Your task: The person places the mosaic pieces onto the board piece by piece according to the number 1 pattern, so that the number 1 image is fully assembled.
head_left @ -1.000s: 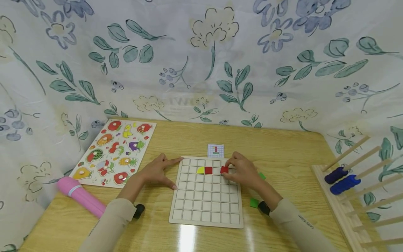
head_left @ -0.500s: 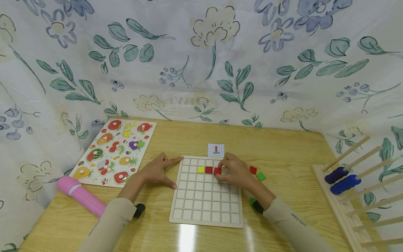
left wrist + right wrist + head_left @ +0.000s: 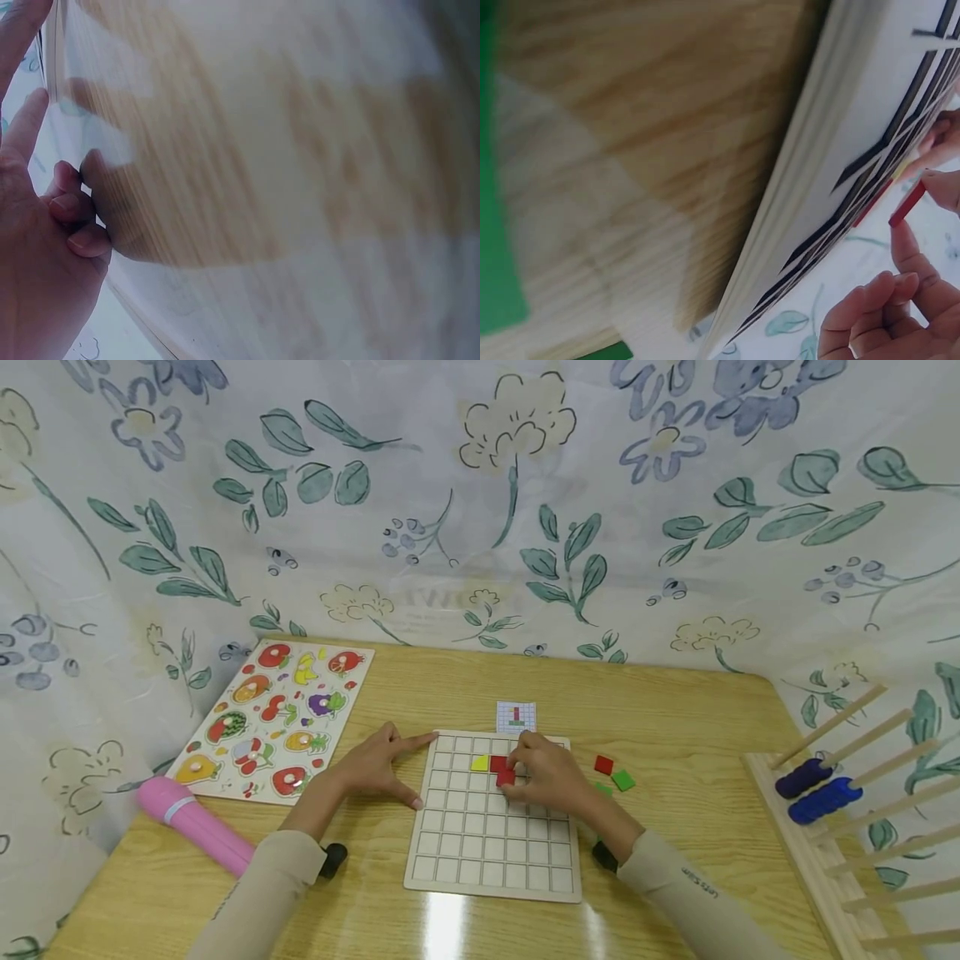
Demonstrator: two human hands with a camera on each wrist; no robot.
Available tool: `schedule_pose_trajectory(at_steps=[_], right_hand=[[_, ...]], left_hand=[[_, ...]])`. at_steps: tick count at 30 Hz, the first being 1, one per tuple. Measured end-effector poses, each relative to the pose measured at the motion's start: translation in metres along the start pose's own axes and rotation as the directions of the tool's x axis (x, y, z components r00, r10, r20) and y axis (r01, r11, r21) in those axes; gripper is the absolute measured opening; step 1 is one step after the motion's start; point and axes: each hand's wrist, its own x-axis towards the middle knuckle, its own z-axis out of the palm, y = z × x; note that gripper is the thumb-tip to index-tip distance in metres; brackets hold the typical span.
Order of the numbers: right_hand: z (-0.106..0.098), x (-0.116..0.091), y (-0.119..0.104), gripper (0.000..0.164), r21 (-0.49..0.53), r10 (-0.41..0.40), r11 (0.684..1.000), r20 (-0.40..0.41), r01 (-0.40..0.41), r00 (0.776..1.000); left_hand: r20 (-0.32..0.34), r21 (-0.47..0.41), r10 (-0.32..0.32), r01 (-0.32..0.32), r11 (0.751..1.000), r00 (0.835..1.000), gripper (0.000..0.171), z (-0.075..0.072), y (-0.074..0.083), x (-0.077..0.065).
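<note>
Head view: your left hand [image 3: 375, 767] sets thumb and forefinger wide apart at the left side of the board [image 3: 491, 852]. Your right hand [image 3: 551, 777] pinches the held red tile [image 3: 506, 777] over the grid, just beside the laid red tile [image 3: 497, 762], which sits right of the yellow tile [image 3: 480, 764].

Left wrist view: your other left fingers [image 3: 88, 241] curl in.

Right wrist view: the held red tile tilts between your thumb and a fingertip; a green tile [image 3: 499, 202] lies on the tabletop [image 3: 630, 157].

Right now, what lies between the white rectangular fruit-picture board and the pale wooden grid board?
In the head view, the person's left hand, reaching the edge of the grid board, and wood-grained tabletop.
</note>
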Motion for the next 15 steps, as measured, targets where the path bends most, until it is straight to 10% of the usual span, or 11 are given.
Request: schedule_pose_trajectory(at_steps=[15], right_hand=[[0.0064, 0.0039, -0.0055, 0.024, -0.013, -0.059, 0.998, 0.011, 0.059, 0.998]], left_hand=[[0.000, 0.008, -0.010, 0.010, 1.000, 1.000, 0.110, -0.0002, -0.0005, -0.0008]])
